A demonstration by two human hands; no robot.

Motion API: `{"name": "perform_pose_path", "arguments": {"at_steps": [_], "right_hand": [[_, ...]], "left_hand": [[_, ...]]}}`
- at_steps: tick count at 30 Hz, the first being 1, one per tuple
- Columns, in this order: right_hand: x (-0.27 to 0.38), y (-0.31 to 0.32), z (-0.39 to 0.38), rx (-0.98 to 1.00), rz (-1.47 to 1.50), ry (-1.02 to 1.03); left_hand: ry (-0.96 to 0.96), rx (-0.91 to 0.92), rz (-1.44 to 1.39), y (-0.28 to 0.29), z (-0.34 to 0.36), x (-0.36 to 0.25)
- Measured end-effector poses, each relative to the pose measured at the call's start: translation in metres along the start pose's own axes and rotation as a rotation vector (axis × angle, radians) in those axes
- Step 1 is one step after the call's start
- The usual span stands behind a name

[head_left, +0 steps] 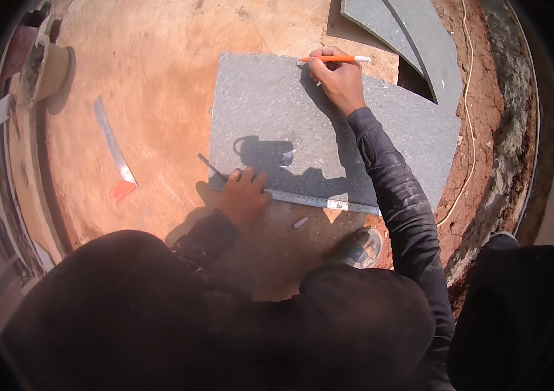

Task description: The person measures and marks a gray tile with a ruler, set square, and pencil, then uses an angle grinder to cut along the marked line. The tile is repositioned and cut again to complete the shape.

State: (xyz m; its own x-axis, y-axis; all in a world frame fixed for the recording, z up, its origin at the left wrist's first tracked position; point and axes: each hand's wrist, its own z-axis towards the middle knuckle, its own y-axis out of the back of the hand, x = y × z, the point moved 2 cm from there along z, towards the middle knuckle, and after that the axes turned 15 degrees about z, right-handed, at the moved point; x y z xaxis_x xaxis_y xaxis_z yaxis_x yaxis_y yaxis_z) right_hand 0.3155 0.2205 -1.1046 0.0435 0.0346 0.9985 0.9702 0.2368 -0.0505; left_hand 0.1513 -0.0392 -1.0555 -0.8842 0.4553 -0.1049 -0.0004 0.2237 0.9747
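My right hand [335, 81] is closed on an orange pen with a white end [339, 58], near the top edge of a grey stone slab [394, 150]. My left hand [245, 195] lies with fingers spread on the slab's lower edge, over a long pale measuring strip with markings [316, 199]; a thin dark bar [212, 163] extends from under it to the upper left. A small white stick [300, 222] lies just below the strip. To the left, a square [111, 140] with a metal blade and red handle rests on the tan board [127, 98].
More grey slab pieces [440, 58] lie at the top right. Beside them run reddish soil, a cable [466, 130] and a rough concrete edge [511, 98]. Planks and a tan container [52, 72] stand at the left. My shoe [361, 247] shows below the slab.
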Motion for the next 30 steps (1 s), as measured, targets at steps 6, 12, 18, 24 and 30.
{"name": "perform_pose_path", "arguments": {"at_steps": [6, 12, 18, 24, 30], "right_hand": [[-0.0083, -0.0122, 0.0019, 0.005, -0.092, 0.064], [-0.0035, -0.0113, -0.0001, -0.024, -0.135, 0.108], [-0.0066, -0.0074, 0.0017, 0.057, -0.239, 0.041], [-0.0077, -0.0078, 0.0015, 0.055, -0.230, 0.058], [-0.0126, -0.0074, 0.0029, -0.008, -0.076, 0.089]], "left_hand": [[0.003, 0.016, 0.006, 0.0063, 0.0004, 0.0016], [-0.001, -0.010, 0.018, 0.0072, 0.0034, 0.0006], [0.004, 0.006, 0.017, 0.0053, 0.0035, 0.0007], [0.009, 0.005, 0.020, 0.0045, 0.0026, 0.0003], [0.004, 0.018, 0.021, 0.0047, 0.0029, 0.0008]]}}
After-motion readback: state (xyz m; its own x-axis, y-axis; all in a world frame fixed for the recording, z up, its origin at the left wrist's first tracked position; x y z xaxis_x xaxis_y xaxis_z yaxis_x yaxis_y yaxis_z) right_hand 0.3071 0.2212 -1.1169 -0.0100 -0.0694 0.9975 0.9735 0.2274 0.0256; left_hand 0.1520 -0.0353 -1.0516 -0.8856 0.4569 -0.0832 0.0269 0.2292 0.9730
